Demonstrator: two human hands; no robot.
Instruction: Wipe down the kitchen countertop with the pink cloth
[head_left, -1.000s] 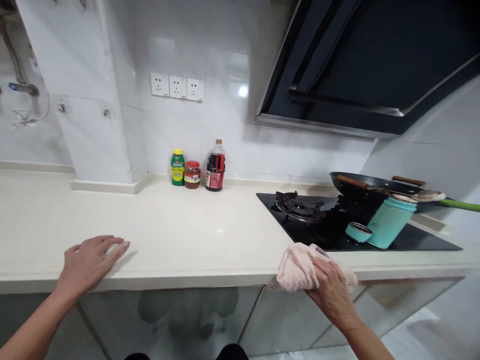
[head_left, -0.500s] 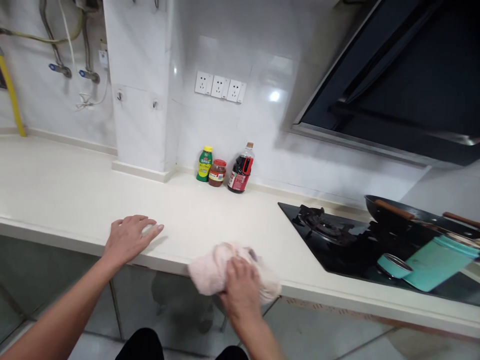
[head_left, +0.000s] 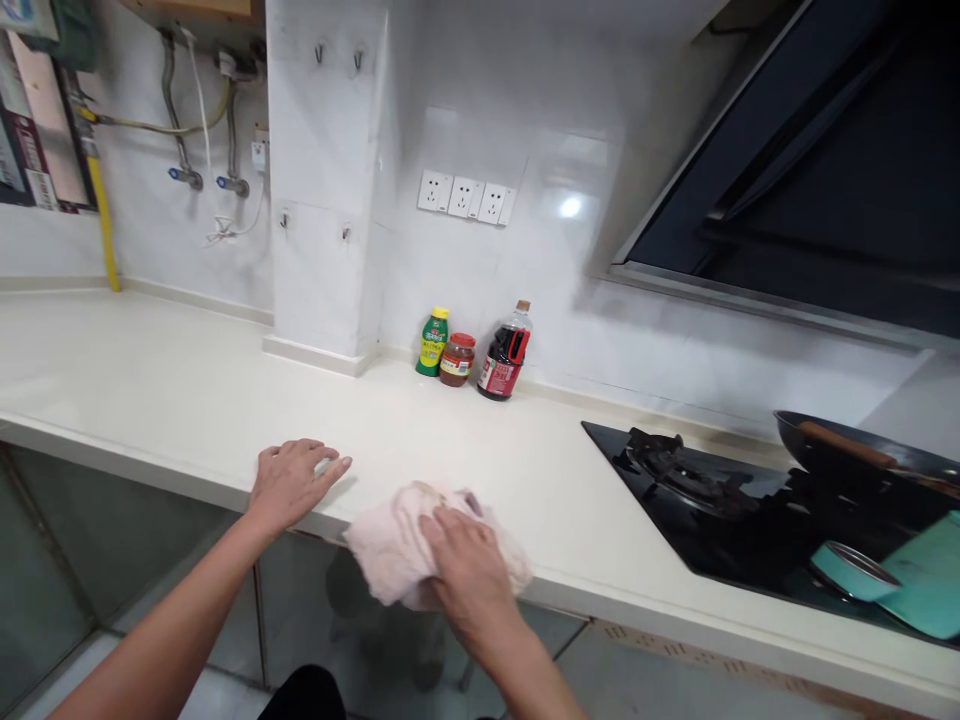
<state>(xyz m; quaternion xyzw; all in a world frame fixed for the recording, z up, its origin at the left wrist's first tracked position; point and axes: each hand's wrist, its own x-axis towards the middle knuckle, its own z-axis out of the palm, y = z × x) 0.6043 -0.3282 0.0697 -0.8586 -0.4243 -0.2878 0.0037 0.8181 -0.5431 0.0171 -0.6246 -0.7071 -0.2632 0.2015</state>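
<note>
My right hand [head_left: 469,570] grips a pale pink cloth [head_left: 394,540] and presses it on the front edge of the white counter [head_left: 517,455]. Part of the cloth hangs over that edge, and its underside is hidden. To the left, my left hand [head_left: 294,482] rests on the counter near the edge, fingers stretched out and thumb apart, holding nothing. Beyond the hands, against the wall, stand a green bottle with a yellow cap [head_left: 433,343], a red-lidded jar [head_left: 457,361] and a dark sauce bottle with a red handle [head_left: 504,357].
On the right is a black gas hob [head_left: 675,500] with a wok [head_left: 847,450], a teal container [head_left: 930,580] and a smaller teal cup-like piece [head_left: 855,572]. A dark range hood [head_left: 825,170] slants above. At left, a wall pillar [head_left: 319,180] meets the counter.
My right hand has slid the cloth left along the counter edge, closer to my left hand. My left hand stays in about the same place. The view has turned a little left and up.
</note>
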